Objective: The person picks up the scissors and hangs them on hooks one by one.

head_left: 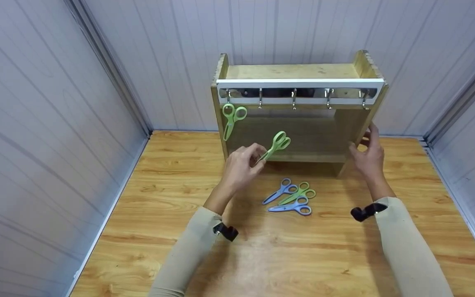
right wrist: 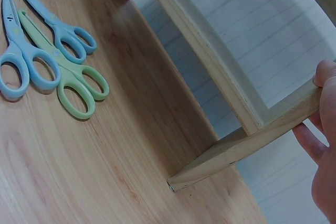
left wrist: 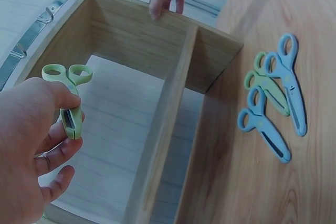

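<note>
My left hand point(head_left: 241, 166) pinches a pair of green scissors point(head_left: 279, 142) by the blade end, handles pointing up, in front of the wooden rack point(head_left: 342, 164). In the left wrist view the thumb lies across the blades of these scissors point(left wrist: 71, 90). My right hand point(head_left: 369, 154) grips the rack's right side panel, thumb on one face and fingers on the other, as the right wrist view shows at its side board point(right wrist: 283, 116). Another pair of green scissors point(head_left: 229, 123) hangs by a handle loop from the leftmost hook point(head_left: 228, 97).
On the wooden floor point(head_left: 171, 198) before the rack lie two blue scissors point(head_left: 289, 206) and a green pair point(head_left: 293, 198), partly overlapping. Several metal hooks point(head_left: 294, 99) line the rack's white front rail. Ribbed pale walls point(head_left: 171, 62) stand behind and at both sides.
</note>
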`<state>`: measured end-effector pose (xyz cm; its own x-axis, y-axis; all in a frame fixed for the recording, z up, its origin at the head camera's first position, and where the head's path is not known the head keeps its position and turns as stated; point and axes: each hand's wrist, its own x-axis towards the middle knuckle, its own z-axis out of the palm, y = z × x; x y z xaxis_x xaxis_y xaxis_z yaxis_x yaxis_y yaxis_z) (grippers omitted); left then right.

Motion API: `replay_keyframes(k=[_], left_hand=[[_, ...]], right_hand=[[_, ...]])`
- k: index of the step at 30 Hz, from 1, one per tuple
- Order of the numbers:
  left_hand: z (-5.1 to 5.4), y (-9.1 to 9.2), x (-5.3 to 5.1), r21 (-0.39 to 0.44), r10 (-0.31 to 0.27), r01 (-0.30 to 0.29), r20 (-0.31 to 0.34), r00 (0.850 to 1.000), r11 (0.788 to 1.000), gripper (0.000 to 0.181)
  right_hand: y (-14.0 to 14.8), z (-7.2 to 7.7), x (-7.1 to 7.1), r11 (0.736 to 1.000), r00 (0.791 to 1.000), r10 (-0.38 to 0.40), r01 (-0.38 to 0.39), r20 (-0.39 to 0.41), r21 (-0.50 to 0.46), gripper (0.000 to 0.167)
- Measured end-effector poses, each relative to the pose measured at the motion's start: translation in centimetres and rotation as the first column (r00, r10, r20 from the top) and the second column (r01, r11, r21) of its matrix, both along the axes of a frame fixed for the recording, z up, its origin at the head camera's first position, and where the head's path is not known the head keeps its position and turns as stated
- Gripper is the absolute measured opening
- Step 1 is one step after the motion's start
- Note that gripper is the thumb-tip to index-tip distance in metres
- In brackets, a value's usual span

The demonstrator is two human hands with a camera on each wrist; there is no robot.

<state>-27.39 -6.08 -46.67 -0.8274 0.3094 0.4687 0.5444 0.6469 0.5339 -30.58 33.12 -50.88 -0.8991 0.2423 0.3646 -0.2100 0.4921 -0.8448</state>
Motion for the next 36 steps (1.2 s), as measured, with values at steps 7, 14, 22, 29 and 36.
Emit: replay_keyframes(k=[7,14,22,29,36], left_hand=[[0.5,-0.3,0.1,0.024,-0.009,0.009,0.001,1.000,1.000,0.021],[0.8,-0.6,0.1,0.053,-0.008,0.008,0.010,1.000,0.999,0.020],[1.3,-1.2,-0.1,0.077,0.000,0.000,-0.006,1.000,0.997,0.022],[1.8,-1.7,0.1,0.110,0.022,-0.023,0.010,1.000,0.994,0.020],[2.2,-2.1,0.0,0.152,0.046,-0.048,0.014,0.999,0.987,0.018]], right_hand=[[0.1,0.0,0.0,1.000,1.000,0.004,-0.004,0.011,-0.007,0.085],[0.2,0.0,0.0,1.000,1.000,0.005,-0.005,0.019,0.006,0.084],[0.1,0.1,0.0,1.000,1.000,0.005,-0.006,0.030,0.019,0.084],[0.1,0.1,0.0,1.000,1.000,0.004,-0.004,0.023,-0.006,0.086],[0.1,0.0,-0.1,1.000,1.000,-0.009,0.009,0.017,0.001,0.085]])
